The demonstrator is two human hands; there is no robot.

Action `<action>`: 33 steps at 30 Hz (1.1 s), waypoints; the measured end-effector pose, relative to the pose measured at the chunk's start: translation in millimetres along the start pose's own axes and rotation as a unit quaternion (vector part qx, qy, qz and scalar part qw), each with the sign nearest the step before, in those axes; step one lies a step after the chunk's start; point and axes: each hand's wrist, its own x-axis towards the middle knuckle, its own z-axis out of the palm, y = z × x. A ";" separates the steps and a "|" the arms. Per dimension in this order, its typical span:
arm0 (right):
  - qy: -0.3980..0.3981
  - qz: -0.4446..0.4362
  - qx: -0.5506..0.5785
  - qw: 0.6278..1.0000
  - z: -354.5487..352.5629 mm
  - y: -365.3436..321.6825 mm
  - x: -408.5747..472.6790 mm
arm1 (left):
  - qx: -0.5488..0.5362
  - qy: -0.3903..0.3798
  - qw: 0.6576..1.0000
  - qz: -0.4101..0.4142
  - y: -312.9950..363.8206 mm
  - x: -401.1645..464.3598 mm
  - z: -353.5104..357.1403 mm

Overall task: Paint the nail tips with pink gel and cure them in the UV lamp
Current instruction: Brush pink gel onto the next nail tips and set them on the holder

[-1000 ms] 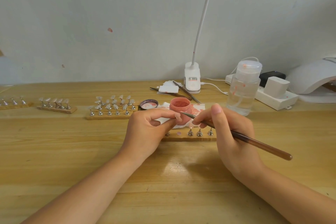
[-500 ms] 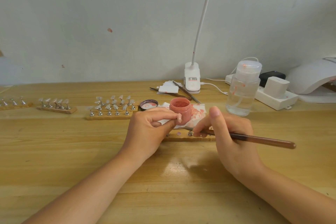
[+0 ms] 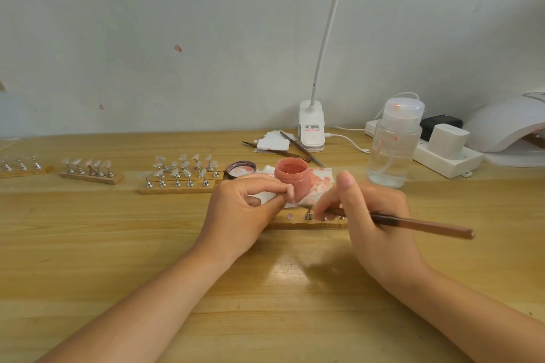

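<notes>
My left hand [image 3: 244, 209] pinches a small nail tip [image 3: 290, 192] on its metal peg between thumb and forefinger, just in front of the open pink gel jar [image 3: 292, 178]. My right hand [image 3: 368, 215] grips a brown brush [image 3: 418, 224], its bristle end pointing left and low, close under the held tip. A wooden holder strip [image 3: 309, 222] with metal pegs lies beneath both hands, partly hidden. The white UV lamp [image 3: 507, 127] sits at the far right edge.
The jar's lid [image 3: 241, 169] lies left of the jar, on a stained white tissue [image 3: 320, 183]. Wooden strips of clear nail tips [image 3: 180, 177] line the left side. A clear pump bottle [image 3: 392, 147], power strip [image 3: 442, 156], clip lamp base [image 3: 312, 134] and spare brushes [image 3: 295, 149] stand behind.
My right hand lowered the brush from near the jar's rim; its shaft tipped flatter and the bristle end dropped below the tip my left hand holds. The left hand barely moved.
</notes>
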 end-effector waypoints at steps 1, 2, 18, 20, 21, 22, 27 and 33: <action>0.006 0.007 0.016 1.000 -0.6 -0.5 -0.6 | 0.000 0.004 1.000 0.001 1.2 -0.1 0.5; 0.015 0.012 0.030 0.999 -1.2 -1.1 -1.2 | 0.001 0.008 1.000 0.002 1.9 -0.3 0.5; 0.099 0.070 0.088 0.989 -3.5 5.1 5.3 | 0.025 -0.043 0.998 -0.041 -4.8 5.0 0.5; 0.096 0.073 0.086 0.989 -3.2 5.1 5.2 | 0.024 -0.049 0.997 -0.050 -5.1 4.9 0.9; 0.095 0.075 0.086 0.989 -3.1 5.2 5.2 | 0.023 -0.054 0.997 -0.055 -5.2 4.8 1.2; 0.094 0.077 0.086 0.989 -3.1 5.2 5.1 | 0.025 -0.060 0.996 -0.061 -5.5 4.9 1.4; 0.090 0.080 0.085 0.989 -3.3 4.7 5.5 | 0.047 -0.082 0.993 -0.071 -8.0 5.3 2.7; 0.081 0.073 0.079 0.991 -3.6 4.6 4.9 | 0.056 -0.102 0.991 -0.059 -9.4 5.5 3.7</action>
